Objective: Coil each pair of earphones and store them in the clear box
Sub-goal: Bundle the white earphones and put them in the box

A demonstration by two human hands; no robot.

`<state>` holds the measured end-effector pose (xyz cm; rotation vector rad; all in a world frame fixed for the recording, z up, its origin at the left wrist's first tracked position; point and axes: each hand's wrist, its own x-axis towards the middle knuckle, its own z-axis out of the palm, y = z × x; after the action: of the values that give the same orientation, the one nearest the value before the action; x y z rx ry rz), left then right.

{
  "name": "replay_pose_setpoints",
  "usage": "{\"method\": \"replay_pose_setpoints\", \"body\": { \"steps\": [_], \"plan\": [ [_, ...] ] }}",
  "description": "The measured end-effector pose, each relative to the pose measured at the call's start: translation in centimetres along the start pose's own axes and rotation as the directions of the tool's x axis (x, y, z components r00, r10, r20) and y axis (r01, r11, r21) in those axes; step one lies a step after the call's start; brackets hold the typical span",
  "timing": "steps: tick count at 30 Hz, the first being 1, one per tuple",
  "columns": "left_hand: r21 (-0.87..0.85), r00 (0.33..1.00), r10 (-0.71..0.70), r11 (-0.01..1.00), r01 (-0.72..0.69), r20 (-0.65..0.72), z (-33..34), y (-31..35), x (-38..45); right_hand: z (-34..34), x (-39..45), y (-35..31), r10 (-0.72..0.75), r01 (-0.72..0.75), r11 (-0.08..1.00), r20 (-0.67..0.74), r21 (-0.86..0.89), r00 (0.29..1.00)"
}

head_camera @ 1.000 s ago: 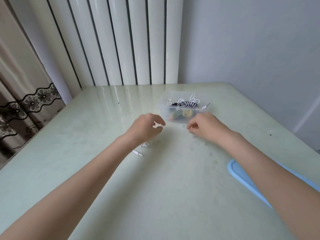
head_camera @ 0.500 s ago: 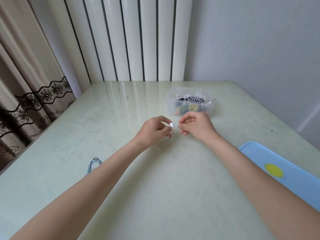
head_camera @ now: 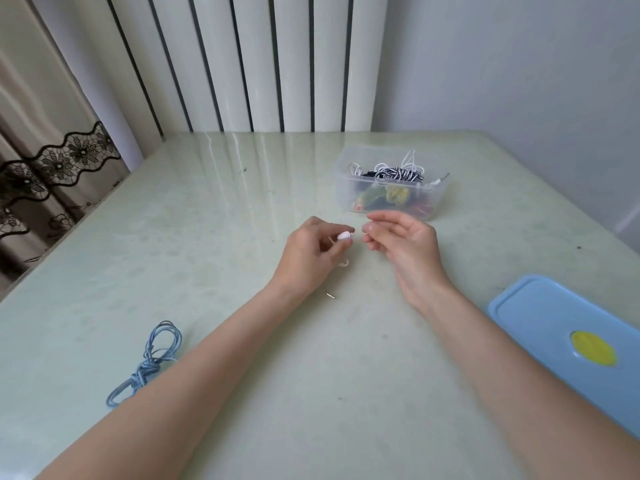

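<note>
Taking the clear box (head_camera: 391, 194) as the landmark, the account runs from the left edge across. Far to the box's left, off the table (head_camera: 214, 216), hangs a beige curtain (head_camera: 45, 161) with a black lace band. Well to the box's left and nearer the person, a loose bundle of blue earphones (head_camera: 149, 363) lies on the table, partly tucked behind the left forearm. Behind the box, beyond the table's far edge, stands a white ribbed radiator (head_camera: 249, 60).

Just in front of the box and a little to its left, the left hand (head_camera: 311, 251) has its fingers curled in, and thumb and forefinger pinch a white earbud (head_camera: 344, 235); a thin pale cord trails below that hand, and the white earphones' plug (head_camera: 330, 295) rests on the table further toward the person. Directly in front of the box, close to its near wall, the right hand (head_camera: 405, 244) is turned palm inward with the fingers loosely extended toward the earbud, holding nothing that can be made out; a small gap separates the two hands.

The box itself sits open, holding a black-and-white striped cable, white loops and some coloured items, with one plug poking over its right rim. To the box's right and much nearer the person, a blue lid (head_camera: 554, 334) with a yellow disc lies flat on the table.
</note>
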<state>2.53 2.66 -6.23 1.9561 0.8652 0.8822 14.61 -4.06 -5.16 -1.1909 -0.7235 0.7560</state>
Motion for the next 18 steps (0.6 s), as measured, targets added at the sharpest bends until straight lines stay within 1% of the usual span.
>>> {"method": "replay_pose_setpoints", "body": {
  "steps": [2, 4, 5, 7, 9, 15, 18],
  "plan": [
    [-0.144, 0.998, -0.056, 0.988, 0.057, 0.016, -0.13, 0.22, 0.04, -0.01, 0.25, 0.19, -0.005, 0.004, 0.999, -0.017, -0.032, 1.0],
    [-0.208, 0.998, -0.052, 0.976, 0.059, 0.036, -0.17, 0.42, -0.02, 0.07, 0.24, 0.45, -0.01, 0.009, 0.997, -0.015, -0.073, 1.0],
    [-0.234, 0.998, -0.049, 0.97, 0.057, 0.04, -0.18, 0.47, -0.08, 0.1, 0.19, 0.48, -0.009, 0.008, 0.997, -0.006, -0.072, 1.0],
    [-0.283, 0.998, -0.06, 0.957, 0.067, 0.032, -0.2, 0.43, -0.19, 0.06, 0.09, 0.36, 0.003, -0.003, 1.0, 0.023, -0.013, 1.0],
    [-0.292, 0.998, -0.06, 0.955, 0.06, 0.012, -0.27, 0.46, -0.26, -0.02, 0.0, 0.15, 0.007, -0.009, 0.999, 0.043, 0.04, 0.999],
    [-0.297, 0.998, -0.055, 0.953, 0.052, 0.0, -0.29, 0.6, -0.34, 0.03, -0.25, -0.29, 0.029, -0.027, 0.999, 0.082, -0.016, 0.996],
    [-0.306, 0.998, -0.056, 0.951, 0.053, -0.003, -0.35, 0.59, -0.32, 0.01, -0.3, -0.39, 0.034, -0.034, 0.999, 0.089, -0.002, 0.995]
  ]
}}
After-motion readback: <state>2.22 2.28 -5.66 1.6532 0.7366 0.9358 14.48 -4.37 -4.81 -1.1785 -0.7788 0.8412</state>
